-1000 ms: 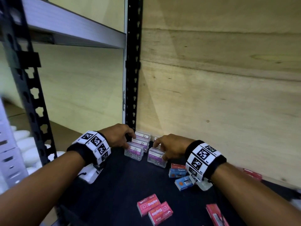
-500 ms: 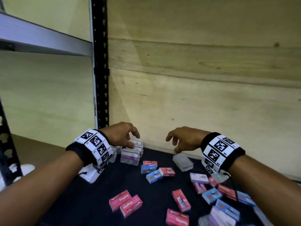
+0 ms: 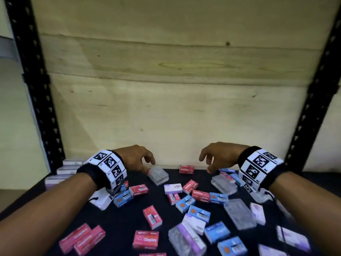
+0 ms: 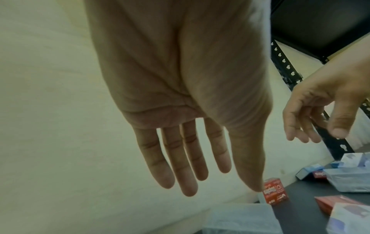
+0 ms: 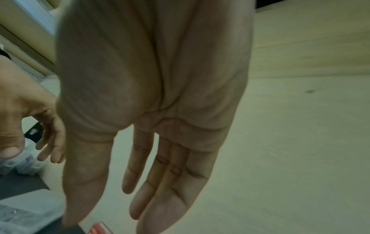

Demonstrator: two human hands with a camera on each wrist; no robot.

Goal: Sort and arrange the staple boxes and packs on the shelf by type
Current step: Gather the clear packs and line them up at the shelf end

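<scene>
Red, blue, lilac and clear staple boxes lie scattered on the black shelf (image 3: 129,218). My left hand (image 3: 136,159) hovers open beside a clear plastic box (image 3: 158,175) near the back wall, its thumb close to the box. My right hand (image 3: 217,156) hangs open above the shelf, between a red box (image 3: 186,169) and a clear pack (image 3: 223,184). In the left wrist view my fingers (image 4: 180,158) are straight and hold nothing; the red box (image 4: 275,192) stands behind the thumb. The right wrist view shows an empty open right hand (image 5: 156,182). A row of lilac-labelled clear packs (image 3: 66,170) sits at the back left.
A plywood wall (image 3: 175,108) closes the back of the shelf. Black perforated uprights stand at the left (image 3: 35,89) and right (image 3: 313,98). Two red boxes (image 3: 83,239) lie side by side at the front left. Blue boxes (image 3: 217,231) cluster front right.
The view has swung right from the shelf's left corner to its middle. Both hands have left the row of lilac-labelled packs and moved right with it, empty, the right hand off a pack.
</scene>
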